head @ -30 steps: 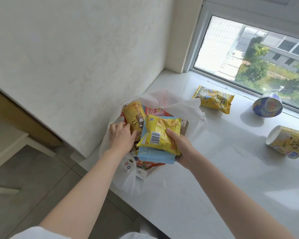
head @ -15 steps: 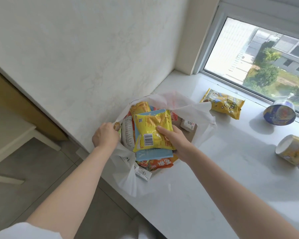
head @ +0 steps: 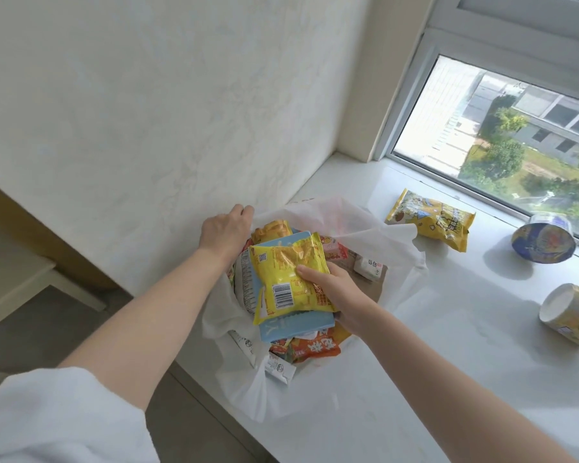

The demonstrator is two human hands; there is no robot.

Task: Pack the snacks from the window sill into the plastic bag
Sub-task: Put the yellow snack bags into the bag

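Light, crinkly packets going into a soft white bag

The right hand (head: 335,292) pinches the yellow packet (head: 290,279) and blue packet (head: 281,324) at their right edge; the left hand (head: 226,230) apparently grips the bag (head: 395,272) rim.

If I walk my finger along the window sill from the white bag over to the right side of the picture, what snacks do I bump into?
Plastic bag → yellow snack packet → blue cup lying on its side → yellow cup lying on its side, partly cut off by the picture's edge.

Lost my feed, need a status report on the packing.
Left hand grips plastic bag rim. Right hand holds yellow packet over it. Another packet, two cups unpacked. Nothing blocking.
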